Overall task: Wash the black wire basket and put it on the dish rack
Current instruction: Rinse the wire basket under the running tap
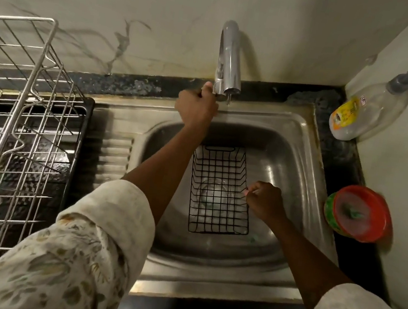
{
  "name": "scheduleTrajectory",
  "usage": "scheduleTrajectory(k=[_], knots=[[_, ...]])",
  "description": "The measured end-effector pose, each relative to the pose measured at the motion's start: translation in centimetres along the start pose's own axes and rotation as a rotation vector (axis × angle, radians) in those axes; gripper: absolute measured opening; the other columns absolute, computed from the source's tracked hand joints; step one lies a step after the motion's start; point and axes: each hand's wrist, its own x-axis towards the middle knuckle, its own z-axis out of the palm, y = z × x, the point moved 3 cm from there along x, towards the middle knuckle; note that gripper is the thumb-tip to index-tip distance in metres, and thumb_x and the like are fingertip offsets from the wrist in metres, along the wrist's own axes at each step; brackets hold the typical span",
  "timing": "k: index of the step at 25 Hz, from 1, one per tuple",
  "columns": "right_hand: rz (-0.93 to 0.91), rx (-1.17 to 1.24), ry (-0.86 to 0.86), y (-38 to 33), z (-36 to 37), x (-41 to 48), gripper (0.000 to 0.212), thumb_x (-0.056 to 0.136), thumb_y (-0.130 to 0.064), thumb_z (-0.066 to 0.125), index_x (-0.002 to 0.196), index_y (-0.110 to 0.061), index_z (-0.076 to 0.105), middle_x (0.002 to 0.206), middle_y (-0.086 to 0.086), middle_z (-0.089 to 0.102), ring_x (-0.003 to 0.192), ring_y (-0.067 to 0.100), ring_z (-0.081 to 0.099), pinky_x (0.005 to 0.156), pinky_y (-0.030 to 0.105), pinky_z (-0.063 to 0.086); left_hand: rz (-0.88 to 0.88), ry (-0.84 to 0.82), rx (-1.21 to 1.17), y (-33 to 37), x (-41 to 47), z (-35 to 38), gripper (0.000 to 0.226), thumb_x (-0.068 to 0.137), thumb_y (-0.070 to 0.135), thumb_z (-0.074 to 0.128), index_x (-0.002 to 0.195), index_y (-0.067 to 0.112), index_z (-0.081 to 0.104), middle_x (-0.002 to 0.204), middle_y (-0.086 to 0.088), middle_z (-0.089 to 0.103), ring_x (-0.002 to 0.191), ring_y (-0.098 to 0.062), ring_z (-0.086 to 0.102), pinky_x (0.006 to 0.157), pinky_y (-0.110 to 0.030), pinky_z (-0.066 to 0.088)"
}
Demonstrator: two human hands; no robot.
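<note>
The black wire basket [219, 191] sits in the steel sink [299, 169], over the drain. My right hand [265, 201] is closed on the basket's right rim. My left hand [197, 105] reaches up and grips the handle of the chrome tap [230, 59]; a thin trickle of water drips from the spout. The metal dish rack [17, 109] stands on a black tray at the left of the sink.
A clear dish soap bottle [368, 108] with a yellow label leans in the back right corner. A red and green round tub [359, 213] sits on the dark counter to the right of the sink. The ribbed drainboard [115, 151] lies between rack and sink.
</note>
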Motion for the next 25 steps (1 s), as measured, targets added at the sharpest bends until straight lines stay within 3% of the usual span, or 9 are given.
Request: scheduleTrajectory(k=[2,3,7,10,12,14,17,20,25], knots=[[0.015,0.010,-0.014,0.1,0.0,0.1,0.022,0.087,-0.021,0.071,0.070,-0.029,0.060,0.082,-0.004,0.069,0.080,0.015,0.066,0.071,0.024,0.047,-0.334,-0.151,-0.318,-1.4,0.5,-0.4,0.031,0.093,0.040,0.070,0.096,0.009,0.068,0.071,0.002,0.065,0.053,-0.010,0.062,0.056,-0.028,0.057],[0.023,0.018,-0.019,0.2,0.0,0.1,0.023,0.086,-0.020,0.071,0.068,-0.030,0.060,0.080,-0.006,0.068,0.078,0.013,0.066,0.069,0.023,0.047,-0.400,-0.202,-0.367,-1.7,0.6,-0.7,0.033,0.091,0.042,0.072,0.098,0.009,0.067,0.071,0.000,0.064,0.054,-0.011,0.061,0.056,-0.029,0.058],[0.006,0.003,-0.043,0.4,0.4,0.5,0.017,0.088,-0.019,0.069,0.075,-0.028,0.065,0.082,-0.003,0.069,0.080,0.015,0.068,0.069,0.026,0.051,-0.209,-0.149,-0.108,-3.0,0.2,-2.9,0.046,0.084,0.054,0.073,0.101,0.011,0.069,0.086,-0.003,0.075,0.074,-0.016,0.074,0.065,-0.033,0.064],[0.016,-0.013,-0.074,0.4,0.7,0.5,0.004,0.090,-0.023,0.068,0.089,-0.022,0.071,0.092,0.003,0.072,0.086,0.021,0.069,0.077,0.036,0.059,-0.010,-0.132,0.210,-7.6,-2.4,-4.0,0.032,0.094,0.052,0.062,0.089,0.020,0.065,0.082,0.001,0.070,0.074,-0.012,0.071,0.068,-0.032,0.063],[0.032,-0.037,-0.080,0.3,0.7,0.7,0.006,0.090,-0.025,0.068,0.092,-0.020,0.072,0.095,0.005,0.073,0.087,0.022,0.068,0.080,0.039,0.060,-0.011,-0.242,0.503,-12.0,-4.6,-4.2,0.036,0.098,0.055,0.054,0.087,0.021,0.059,0.078,0.004,0.061,0.077,-0.013,0.067,0.066,-0.029,0.061],[0.043,-0.058,-0.063,0.0,0.5,0.8,0.008,0.088,-0.026,0.069,0.094,-0.019,0.070,0.098,0.005,0.072,0.089,0.022,0.066,0.082,0.039,0.058,-0.112,-0.442,0.670,-15.5,-6.6,-4.0,0.044,0.099,0.059,0.048,0.105,0.016,0.052,0.084,0.001,0.055,0.083,-0.018,0.066,0.063,-0.033,0.059],[-0.015,-0.121,0.031,-1.0,-0.5,1.3,0.019,0.089,-0.026,0.068,0.106,-0.017,0.067,0.103,0.007,0.069,0.097,0.025,0.064,0.079,0.032,0.054,-0.093,-0.613,0.771,-17.2,-8.2,-3.4,0.040,0.103,0.036,0.051,0.132,0.010,0.043,0.096,-0.003,0.057,0.081,-0.014,0.059,0.061,-0.024,0.048],[-0.129,-0.147,0.121,-3.0,-1.2,2.3,0.022,0.094,-0.023,0.066,0.115,-0.016,0.065,0.106,0.005,0.069,0.099,0.023,0.066,0.075,0.027,0.050,-0.097,-0.613,0.743,-16.4,-8.4,-3.3,0.034,0.102,0.014,0.051,0.135,0.009,0.042,0.104,-0.009,0.058,0.074,-0.016,0.060,0.049,-0.019,0.044],[-0.272,-0.236,0.014,-5.9,0.3,6.5,0.042,0.099,-0.031,0.058,0.139,-0.020,0.056,0.139,0.007,0.058,0.128,0.027,0.053,0.105,0.041,0.046,0.000,-0.623,0.762,-15.5,-8.2,-3.7,0.020,0.103,0.014,0.047,0.121,0.006,0.051,0.097,-0.009,0.062,0.078,-0.018,0.064,0.057,-0.024,0.051]])
